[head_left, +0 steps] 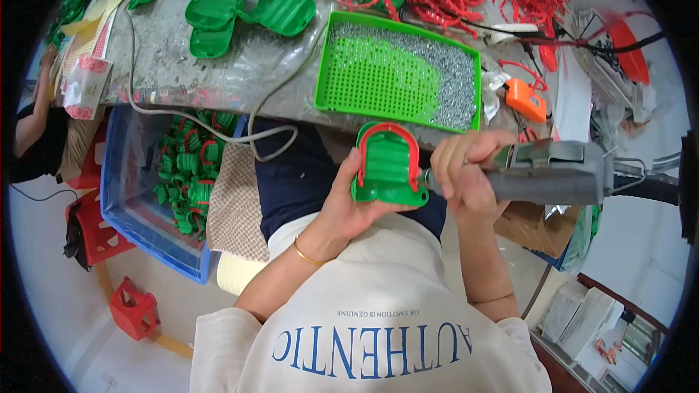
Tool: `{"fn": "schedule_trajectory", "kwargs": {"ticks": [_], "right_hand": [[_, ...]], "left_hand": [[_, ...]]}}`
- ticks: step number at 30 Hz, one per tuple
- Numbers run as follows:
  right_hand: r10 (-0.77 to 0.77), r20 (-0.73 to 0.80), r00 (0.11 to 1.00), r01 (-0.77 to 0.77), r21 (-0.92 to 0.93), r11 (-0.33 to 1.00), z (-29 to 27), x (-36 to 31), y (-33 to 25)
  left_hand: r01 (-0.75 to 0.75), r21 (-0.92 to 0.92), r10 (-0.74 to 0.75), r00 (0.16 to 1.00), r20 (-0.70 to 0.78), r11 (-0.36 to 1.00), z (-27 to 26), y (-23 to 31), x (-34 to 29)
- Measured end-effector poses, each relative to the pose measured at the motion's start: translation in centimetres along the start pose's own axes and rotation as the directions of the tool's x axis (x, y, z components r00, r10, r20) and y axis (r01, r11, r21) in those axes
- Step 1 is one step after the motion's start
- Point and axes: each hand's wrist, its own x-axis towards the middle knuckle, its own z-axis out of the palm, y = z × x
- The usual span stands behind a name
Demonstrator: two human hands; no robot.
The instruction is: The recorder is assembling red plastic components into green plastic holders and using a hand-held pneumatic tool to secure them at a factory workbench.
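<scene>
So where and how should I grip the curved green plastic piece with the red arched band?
Probably pinch the green piece by its long left edge, coming from the left: the left hand has its thumb there, and the long grey power tool in the right hand points at the opposite edge.

Surroundings: near left, a red plastic stool [127,318]; left, a brown checked cloth [234,196]; far right, an orange device [526,100] lying on the workbench [164,65]; right, below it, a brown cardboard box [535,229].
</scene>
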Motion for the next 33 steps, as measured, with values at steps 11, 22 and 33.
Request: {"fn": "schedule_trajectory", "kwargs": {"ticks": [11,22,33], "right_hand": [[0.000,-0.186,0.983,0.010,0.056,0.998,-1.4,6.2,1.1],[-0.039,-0.279,0.960,-0.004,-0.153,0.988,-2.4,7.0,6.3],[-0.036,-0.276,0.960,-0.022,-0.203,0.979,-2.4,6.7,6.8]], "left_hand": [[0.056,0.039,-0.058,0.997,0.043,0.998,-0.6,0.5,0.6],[0.066,-0.008,-0.065,0.997,0.051,0.998,-1.4,0.9,1.2],[0.095,-0.052,-0.090,0.991,0.096,0.994,-1.7,1.1,1.4]]}}
